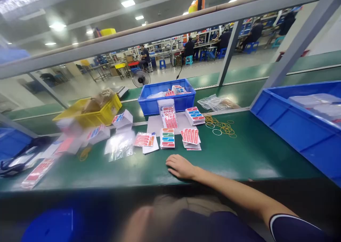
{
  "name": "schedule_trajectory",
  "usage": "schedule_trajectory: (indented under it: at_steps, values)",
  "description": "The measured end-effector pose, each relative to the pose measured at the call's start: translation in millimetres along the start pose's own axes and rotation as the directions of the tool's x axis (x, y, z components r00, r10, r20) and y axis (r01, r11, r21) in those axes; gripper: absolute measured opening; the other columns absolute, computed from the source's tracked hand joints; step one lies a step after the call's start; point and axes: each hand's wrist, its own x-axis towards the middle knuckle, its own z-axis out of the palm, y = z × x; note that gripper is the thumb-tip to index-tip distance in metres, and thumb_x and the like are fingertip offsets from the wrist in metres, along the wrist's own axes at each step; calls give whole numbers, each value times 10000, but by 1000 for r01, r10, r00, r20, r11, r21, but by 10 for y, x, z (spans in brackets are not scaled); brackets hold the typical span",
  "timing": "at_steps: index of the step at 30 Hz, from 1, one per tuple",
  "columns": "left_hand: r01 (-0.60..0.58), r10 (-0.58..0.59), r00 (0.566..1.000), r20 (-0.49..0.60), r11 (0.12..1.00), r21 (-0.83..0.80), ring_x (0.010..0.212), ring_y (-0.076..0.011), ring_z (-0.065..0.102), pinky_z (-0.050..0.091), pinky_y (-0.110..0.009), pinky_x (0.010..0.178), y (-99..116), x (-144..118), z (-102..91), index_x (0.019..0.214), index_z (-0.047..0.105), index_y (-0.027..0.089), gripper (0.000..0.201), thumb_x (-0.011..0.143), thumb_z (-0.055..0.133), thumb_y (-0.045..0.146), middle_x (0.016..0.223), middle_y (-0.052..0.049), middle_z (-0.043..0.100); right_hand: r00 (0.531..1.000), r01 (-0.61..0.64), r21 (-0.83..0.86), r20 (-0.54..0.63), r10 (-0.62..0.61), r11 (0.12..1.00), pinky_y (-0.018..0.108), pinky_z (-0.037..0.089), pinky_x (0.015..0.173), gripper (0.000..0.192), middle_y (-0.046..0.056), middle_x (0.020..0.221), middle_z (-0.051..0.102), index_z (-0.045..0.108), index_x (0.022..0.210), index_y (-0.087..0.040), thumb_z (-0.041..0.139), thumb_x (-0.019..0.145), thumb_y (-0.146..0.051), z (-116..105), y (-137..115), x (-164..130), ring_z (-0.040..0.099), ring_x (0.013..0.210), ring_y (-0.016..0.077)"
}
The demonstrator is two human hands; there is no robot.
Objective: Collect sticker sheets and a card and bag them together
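My right hand (pixel 180 166) rests on the green worktop (pixel 229 160) near its front edge, fingers loosely laid down and a little apart, holding nothing I can see. Just beyond it lie a stack of cards with coloured stripes (pixel 167 138) and a stack of red-and-white cards (pixel 191 136). Low in the view, beside my lap, a blurred skin-coloured shape (pixel 138 220) seems to be part of my left arm or hand; its fingers do not show. To the left of the stacks are a red-printed card packet (pixel 144 139) and clear plastic bags (pixel 119 144).
A blue bin (pixel 166 105) stands behind the cards, a yellow bin (pixel 103 114) at left, and a large blue bin (pixel 282 124) at right. Rubber bands (pixel 223 128) lie near another card stack (pixel 195 116). A blue stool (pixel 49 226) is below. People sit at far benches.
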Motion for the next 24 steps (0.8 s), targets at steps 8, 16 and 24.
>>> schedule_trajectory:
  at_steps: [8, 16, 24]
  values:
    - [-156, 182, 957, -226, 980, 127, 1011, -270, 631, 508, -387, 915, 305, 1094, -317, 1006, 671, 198, 463, 794, 502, 573, 1062, -96, 689, 994, -109, 66, 15, 109, 992, 365, 454, 876, 216, 95, 1121, 620, 588, 1048, -175, 471, 873, -223, 288, 18, -100, 550, 1021, 217]
    - [23, 127, 984, -128, 618, 786, 977, -244, 612, 475, -320, 786, 1073, 2573, -238, 998, 601, 127, 243, 889, 409, 229, 1075, -135, 619, 966, -238, 198, 155, 209, 951, 403, 445, 916, 205, 88, 1187, 600, 610, 1034, -209, 500, 863, -234, 459, 86, -161, 536, 1091, 241]
    - [113, -32, 993, -112, 520, 847, 871, -240, 646, 451, -306, 688, 1093, 2897, -345, 948, 601, 123, 232, 873, 395, 200, 960, -140, 667, 971, -205, 349, 189, 145, 915, 398, 424, 955, 229, 81, 1168, 609, 620, 1038, -228, 535, 837, -298, 510, 48, -227, 525, 1111, 257]
